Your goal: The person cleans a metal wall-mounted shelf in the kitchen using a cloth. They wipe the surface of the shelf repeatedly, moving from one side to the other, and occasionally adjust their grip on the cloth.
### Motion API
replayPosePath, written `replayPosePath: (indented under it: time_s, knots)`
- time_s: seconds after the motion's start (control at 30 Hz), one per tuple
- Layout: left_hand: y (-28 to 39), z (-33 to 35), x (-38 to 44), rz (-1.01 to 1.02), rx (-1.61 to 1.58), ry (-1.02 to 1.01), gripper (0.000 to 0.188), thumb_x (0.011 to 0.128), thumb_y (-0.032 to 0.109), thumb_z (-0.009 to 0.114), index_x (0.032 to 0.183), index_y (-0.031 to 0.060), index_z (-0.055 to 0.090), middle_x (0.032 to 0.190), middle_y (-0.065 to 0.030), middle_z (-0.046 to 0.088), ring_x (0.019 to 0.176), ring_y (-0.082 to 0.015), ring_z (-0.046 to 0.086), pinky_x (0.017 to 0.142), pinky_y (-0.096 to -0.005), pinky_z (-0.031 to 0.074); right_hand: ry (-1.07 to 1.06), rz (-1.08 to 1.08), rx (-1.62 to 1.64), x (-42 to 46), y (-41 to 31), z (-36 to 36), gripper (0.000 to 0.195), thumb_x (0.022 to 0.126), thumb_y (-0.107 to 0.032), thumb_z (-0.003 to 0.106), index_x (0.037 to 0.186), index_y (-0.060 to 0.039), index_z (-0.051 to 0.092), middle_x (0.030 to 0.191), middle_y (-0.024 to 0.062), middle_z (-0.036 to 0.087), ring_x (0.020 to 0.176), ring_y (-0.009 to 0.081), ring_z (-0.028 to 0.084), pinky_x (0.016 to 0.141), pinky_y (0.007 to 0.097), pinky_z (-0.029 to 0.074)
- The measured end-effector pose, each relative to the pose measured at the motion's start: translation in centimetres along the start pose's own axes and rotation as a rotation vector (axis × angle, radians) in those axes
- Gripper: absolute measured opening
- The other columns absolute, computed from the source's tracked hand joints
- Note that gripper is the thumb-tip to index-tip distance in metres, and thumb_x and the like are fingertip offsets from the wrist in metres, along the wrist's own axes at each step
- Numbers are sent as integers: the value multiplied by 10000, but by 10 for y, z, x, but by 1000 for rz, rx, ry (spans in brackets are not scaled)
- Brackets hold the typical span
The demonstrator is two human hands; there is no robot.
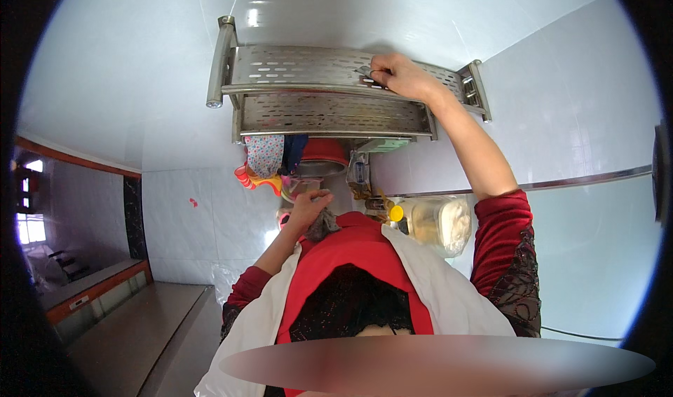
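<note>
My right hand (pixel 402 76) reaches up to the upper shelf of a wall-mounted perforated metal rack (pixel 305 66). Its fingers are closed on a small thin grey piece (pixel 364 71), possibly metal or cloth, at the slotted surface. The rack's lower shelf (pixel 336 110) shows brownish stains. My left hand (pixel 310 208) is low, in front of the red apron (pixel 347 260), holding a crumpled dark grey cloth (pixel 323 227) that hangs below the fingers.
Under the rack are a dotted cloth (pixel 265 155), a red basin (pixel 323 152), a green plastic item (pixel 384 145) and a red cup (pixel 244 176). A yellow-capped bottle (pixel 396 213) and a clear plastic container (pixel 436 221) stand at the right. Tiled walls surround the rack.
</note>
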State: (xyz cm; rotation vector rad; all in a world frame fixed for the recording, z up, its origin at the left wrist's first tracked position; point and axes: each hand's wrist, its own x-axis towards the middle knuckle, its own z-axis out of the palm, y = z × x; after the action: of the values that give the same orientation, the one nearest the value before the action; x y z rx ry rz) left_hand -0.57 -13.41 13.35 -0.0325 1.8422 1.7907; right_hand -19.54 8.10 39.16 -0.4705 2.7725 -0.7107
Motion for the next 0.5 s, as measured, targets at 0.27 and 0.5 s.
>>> replayPosePath:
  time_s: [0.27,0.5]
  knots:
    - [-1,1,1,18,13,-12,420,808,331,677,1024,-29,658,882,-114,681,826,-133,599,756,-278,461,-33,26,-22,1,-9,-2,148,852,-65,566,741,3,497,621,45,459,630,138,409,593,304,373]
    - [-5,1,1,-1,-67,-2,403,806,312,686,1015,-31,660,844,-90,677,784,-114,581,730,-275,464,20,-28,-2,-2,-1,0,172,862,-83,575,740,5,492,621,48,470,626,136,414,591,304,371]
